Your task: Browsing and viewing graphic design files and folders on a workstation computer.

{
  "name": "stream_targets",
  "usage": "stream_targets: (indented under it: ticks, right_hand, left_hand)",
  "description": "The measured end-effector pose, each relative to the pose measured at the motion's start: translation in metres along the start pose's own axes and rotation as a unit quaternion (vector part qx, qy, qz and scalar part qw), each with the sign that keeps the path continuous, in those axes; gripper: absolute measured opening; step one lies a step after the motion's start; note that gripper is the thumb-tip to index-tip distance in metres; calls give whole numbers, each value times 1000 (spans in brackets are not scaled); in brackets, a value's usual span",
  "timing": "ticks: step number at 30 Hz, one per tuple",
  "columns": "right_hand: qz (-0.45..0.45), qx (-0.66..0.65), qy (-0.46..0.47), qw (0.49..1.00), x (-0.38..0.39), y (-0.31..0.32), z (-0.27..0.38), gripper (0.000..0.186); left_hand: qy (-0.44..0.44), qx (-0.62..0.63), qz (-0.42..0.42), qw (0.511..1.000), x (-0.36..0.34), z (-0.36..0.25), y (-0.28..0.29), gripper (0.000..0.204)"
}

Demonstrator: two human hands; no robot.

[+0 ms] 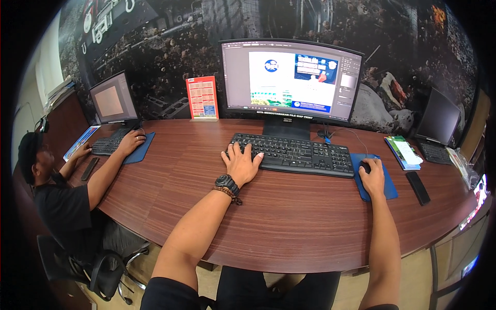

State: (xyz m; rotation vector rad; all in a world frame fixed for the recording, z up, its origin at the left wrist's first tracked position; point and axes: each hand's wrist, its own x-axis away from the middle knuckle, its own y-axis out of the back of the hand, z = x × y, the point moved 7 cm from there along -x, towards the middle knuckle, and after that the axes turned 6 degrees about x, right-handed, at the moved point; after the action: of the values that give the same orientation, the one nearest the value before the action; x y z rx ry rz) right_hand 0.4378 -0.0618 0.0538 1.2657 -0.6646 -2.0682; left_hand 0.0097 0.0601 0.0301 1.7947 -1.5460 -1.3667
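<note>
My left hand (241, 165) rests on the left end of a black keyboard (305, 154), its fingers spread over the keys. A dark watch (225, 181) and a beaded bracelet (228, 191) sit on that wrist. To the right of the keyboard, my right hand (373, 181) is curled over a dark computer mouse (365, 166), most of which the fingers hide. Beneath the mouse lies a blue mouse pad (388, 187). Behind the keyboard stands a wide curved monitor (241, 77), lit with a design program showing a mostly white and blue layout.
Across the brown wooden desk (175, 181) are a red desk calendar (203, 98), a phone (417, 188), a stack of leaflets (403, 152) and a dark laptop (439, 121). At left, a co-worker (62, 206) uses another keyboard (107, 146) before a second monitor (114, 98).
</note>
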Motion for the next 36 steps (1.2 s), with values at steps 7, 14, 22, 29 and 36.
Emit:
stream_targets:
  ticks: [7,14,22,29,36]
  right_hand:
    - [30,-24,24,999,-1,-4,6,34]
    - [29,-17,26,999,-1,-5,3,34]
    - [7,23,-36,999,2,5,4,31]
    - [-1,21,-15,1000,1,0,1,31]
    - [3,16,-14,1000,1,0,2,32]
  left_hand:
    - [1,2,18,1000,-1,1,0,70]
    - [-4,3,10,1000,0,-1,0,69]
    - [-38,-22,-94,995,-2,-14,23,61]
    - [-35,-50,-78,995,-2,-11,21,62]
    - [-40,-55,-77,995,-2,-12,22,62]
